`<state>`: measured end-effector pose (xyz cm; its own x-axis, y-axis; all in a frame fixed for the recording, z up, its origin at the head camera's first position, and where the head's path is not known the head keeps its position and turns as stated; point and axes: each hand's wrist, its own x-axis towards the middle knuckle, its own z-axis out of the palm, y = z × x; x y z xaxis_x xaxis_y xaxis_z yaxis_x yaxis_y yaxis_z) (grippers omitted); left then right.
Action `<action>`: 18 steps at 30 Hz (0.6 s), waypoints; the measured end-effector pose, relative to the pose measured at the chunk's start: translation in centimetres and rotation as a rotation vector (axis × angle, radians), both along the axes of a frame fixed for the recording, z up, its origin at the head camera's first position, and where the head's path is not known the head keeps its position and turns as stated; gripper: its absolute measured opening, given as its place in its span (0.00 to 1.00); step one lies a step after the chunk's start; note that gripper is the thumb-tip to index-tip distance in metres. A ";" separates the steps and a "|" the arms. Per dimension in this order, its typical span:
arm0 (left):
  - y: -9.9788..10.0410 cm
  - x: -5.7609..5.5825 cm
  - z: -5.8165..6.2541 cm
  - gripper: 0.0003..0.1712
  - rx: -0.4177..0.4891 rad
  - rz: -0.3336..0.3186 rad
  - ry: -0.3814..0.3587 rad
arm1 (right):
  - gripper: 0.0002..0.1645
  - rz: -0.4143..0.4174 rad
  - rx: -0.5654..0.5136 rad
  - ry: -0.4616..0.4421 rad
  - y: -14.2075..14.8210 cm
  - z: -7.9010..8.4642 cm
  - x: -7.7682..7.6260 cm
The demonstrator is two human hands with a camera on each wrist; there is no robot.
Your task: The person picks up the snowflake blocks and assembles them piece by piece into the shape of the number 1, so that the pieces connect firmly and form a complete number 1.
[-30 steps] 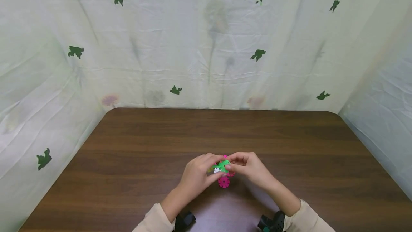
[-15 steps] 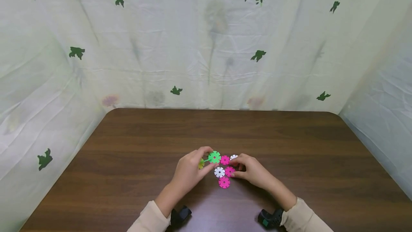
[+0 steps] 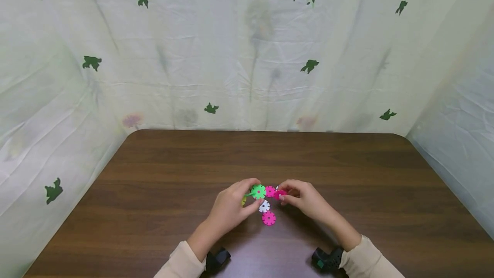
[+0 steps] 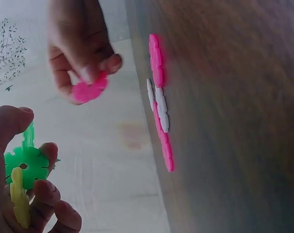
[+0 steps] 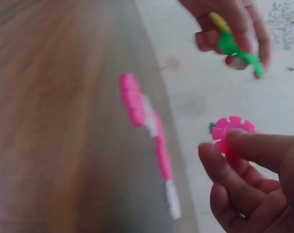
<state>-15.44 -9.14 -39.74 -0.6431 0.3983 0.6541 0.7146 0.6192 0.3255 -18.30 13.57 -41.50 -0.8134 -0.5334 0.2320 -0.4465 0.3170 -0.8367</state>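
Observation:
My left hand [image 3: 230, 206] holds a small joined cluster of notched plastic discs, off the table: green discs [image 4: 36, 164] set at an angle to each other and a yellow disc [image 4: 20, 201]. To its right, my right hand [image 3: 302, 197] pinches a pink notched disc [image 5: 240, 124] between thumb and fingers, raised above the table. Below and between the hands, loose discs lie flat: a pink disc [image 3: 269, 219] nearest me, a white disc [image 3: 264, 206] just beyond it, and another pink disc [image 3: 270, 191] farther back. A second white disc [image 5: 172, 199] is mostly hidden by my right hand in the head view.
The brown wood-grain table [image 3: 173, 162] has rounded far corners. A pale cloth [image 3: 231, 55] with leaf and bird prints hangs behind it and along both sides. Black wrist devices [image 3: 327, 260] sit under both sleeve cuffs.
My hands have moved apart, the left keeping the green and yellow cluster. My right hand has reached down to the discs on the table and lifted a pink disc from among them.

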 end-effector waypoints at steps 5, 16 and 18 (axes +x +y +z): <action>0.3 0.1 -0.2 0.24 0.003 -0.020 -0.021 | 0.08 0.009 -0.095 -0.013 -0.1 1.6 0.6; 0.7 0.5 -0.4 0.22 0.005 -0.079 -0.098 | 0.06 -0.003 -0.117 0.117 -0.7 2.6 1.5; 0.7 0.6 -0.3 0.22 0.011 -0.095 -0.118 | 0.06 -0.006 -0.110 0.188 -0.7 2.6 1.6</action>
